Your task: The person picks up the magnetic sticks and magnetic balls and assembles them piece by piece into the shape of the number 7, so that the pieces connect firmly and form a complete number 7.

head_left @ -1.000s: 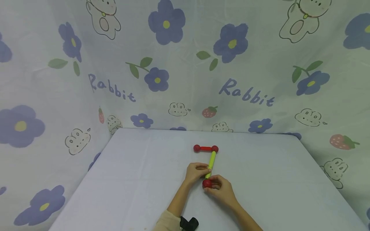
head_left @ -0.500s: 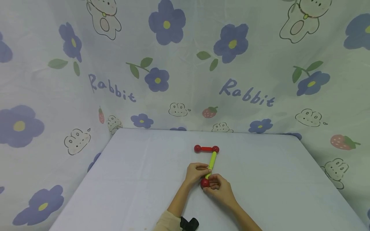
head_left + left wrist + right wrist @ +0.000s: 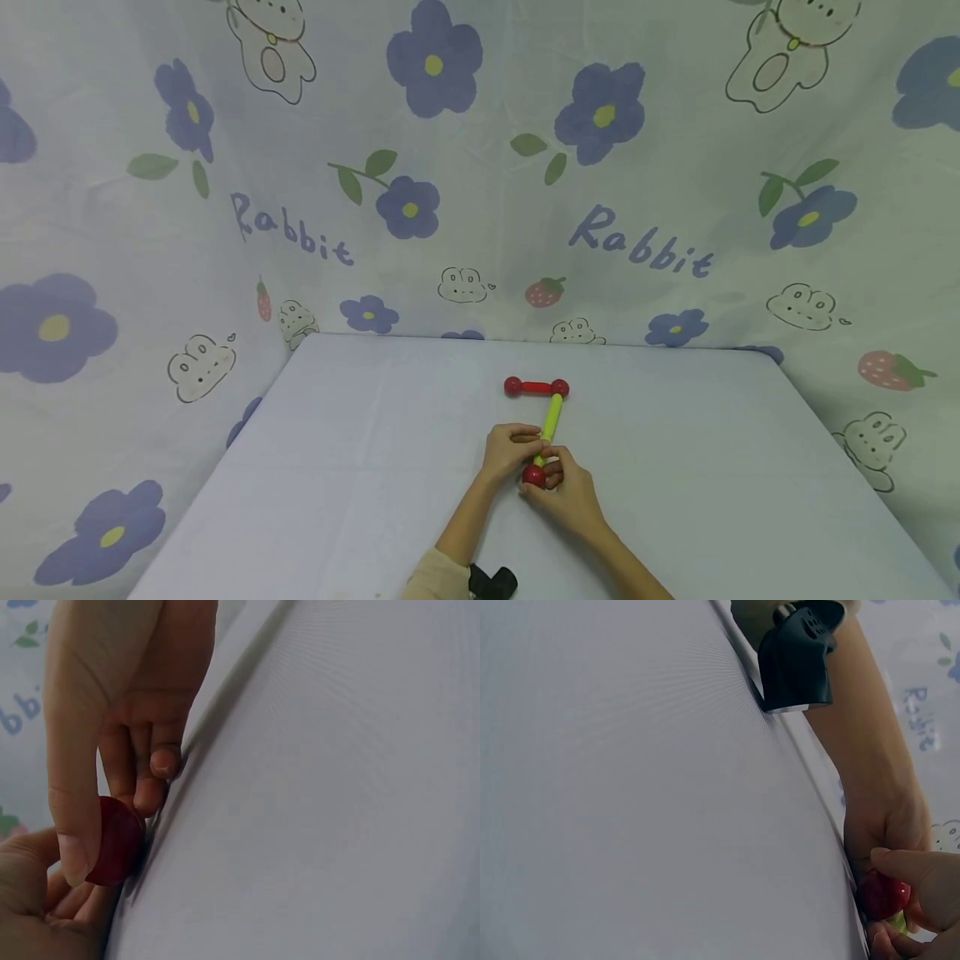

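Note:
My left hand (image 3: 510, 448) pinches the near part of a yellow-green rod (image 3: 552, 417) lying on the table. At the rod's near end, my right hand (image 3: 573, 496) holds a red ball (image 3: 533, 476) between thumb and fingers. The rod's far end meets a second red ball (image 3: 560, 388), from which a short red rod (image 3: 536, 387) runs left to a third red ball (image 3: 513, 386). In the left wrist view, the right thumb lies over the near ball (image 3: 120, 844). Fingers partly hide the joint between that ball and the yellow-green rod.
A white cloth covers the table (image 3: 360, 467). Behind and beside it hangs a patterned curtain (image 3: 480, 167) with flowers and rabbits. A black wrist camera (image 3: 492, 582) is strapped to the left forearm, near the table's surface.
The near red ball has shifted slightly left, and the right hand has moved a little left and closer to the rod. The left hand keeps its hold on the yellow-green rod.

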`<state>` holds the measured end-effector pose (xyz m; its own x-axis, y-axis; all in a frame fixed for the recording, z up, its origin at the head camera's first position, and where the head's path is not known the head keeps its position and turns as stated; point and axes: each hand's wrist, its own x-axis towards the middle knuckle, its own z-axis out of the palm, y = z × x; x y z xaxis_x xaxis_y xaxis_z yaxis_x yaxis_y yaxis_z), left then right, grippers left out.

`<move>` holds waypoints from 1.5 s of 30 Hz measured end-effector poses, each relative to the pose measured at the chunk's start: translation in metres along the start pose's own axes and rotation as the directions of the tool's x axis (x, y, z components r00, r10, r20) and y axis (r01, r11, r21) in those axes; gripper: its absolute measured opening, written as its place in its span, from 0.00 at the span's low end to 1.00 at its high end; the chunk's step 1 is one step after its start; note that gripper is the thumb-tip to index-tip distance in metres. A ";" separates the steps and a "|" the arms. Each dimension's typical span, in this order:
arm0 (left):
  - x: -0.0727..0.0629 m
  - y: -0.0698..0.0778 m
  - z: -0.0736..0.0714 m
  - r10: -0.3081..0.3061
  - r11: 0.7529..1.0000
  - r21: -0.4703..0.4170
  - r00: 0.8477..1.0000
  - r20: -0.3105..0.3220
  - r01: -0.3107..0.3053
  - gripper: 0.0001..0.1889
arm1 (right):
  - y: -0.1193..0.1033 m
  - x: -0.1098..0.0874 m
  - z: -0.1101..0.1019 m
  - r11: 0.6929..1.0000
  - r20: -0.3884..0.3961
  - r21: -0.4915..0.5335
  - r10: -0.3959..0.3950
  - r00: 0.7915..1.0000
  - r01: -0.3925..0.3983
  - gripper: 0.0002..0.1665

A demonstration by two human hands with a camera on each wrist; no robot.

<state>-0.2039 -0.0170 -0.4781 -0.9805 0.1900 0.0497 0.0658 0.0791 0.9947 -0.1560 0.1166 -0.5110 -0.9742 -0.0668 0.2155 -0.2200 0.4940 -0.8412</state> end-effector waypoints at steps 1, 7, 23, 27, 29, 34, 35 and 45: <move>0.000 0.000 0.001 0.003 1.000 0.004 1.000 -0.003 -0.003 0.16 | 0.000 0.000 0.000 1.000 0.007 -0.003 -0.003 1.000 0.003 0.30; 0.001 0.001 0.002 0.020 0.999 0.027 0.999 -0.032 -0.019 0.15 | 0.002 0.002 -0.003 1.000 0.043 0.004 -0.031 0.999 0.031 0.27; 0.001 -0.002 0.002 0.073 0.997 0.021 0.996 -0.056 -0.072 0.15 | 0.005 0.002 -0.004 0.996 0.042 -0.011 -0.089 0.995 0.089 0.20; 0.002 -0.003 0.002 0.075 0.997 0.006 0.996 -0.053 -0.075 0.15 | 0.004 0.002 -0.005 0.997 0.039 0.008 -0.076 0.996 0.076 0.21; 0.002 -0.003 0.002 0.074 0.997 0.000 0.996 -0.055 -0.074 0.15 | 0.004 0.002 -0.006 0.997 0.038 0.017 -0.069 0.997 0.069 0.21; 0.001 0.000 0.003 0.076 0.997 0.005 0.995 -0.064 -0.076 0.15 | 0.003 0.002 -0.007 0.998 0.049 0.043 -0.043 0.998 0.041 0.21; 0.001 0.000 0.003 0.075 0.997 0.009 0.995 -0.067 -0.074 0.15 | 0.004 0.002 -0.007 0.998 0.053 0.051 -0.036 0.998 0.033 0.21; -0.004 0.002 0.001 0.066 0.997 0.030 0.995 -0.076 -0.064 0.15 | 0.009 0.001 -0.014 0.989 0.109 0.144 0.007 0.994 -0.023 0.24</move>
<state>-0.1998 -0.0166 -0.4763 -0.9852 0.1198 0.1224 0.1343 0.0960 0.9863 -0.1584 0.1330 -0.5118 -0.9753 -0.1580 0.1543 -0.2029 0.3651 -0.9086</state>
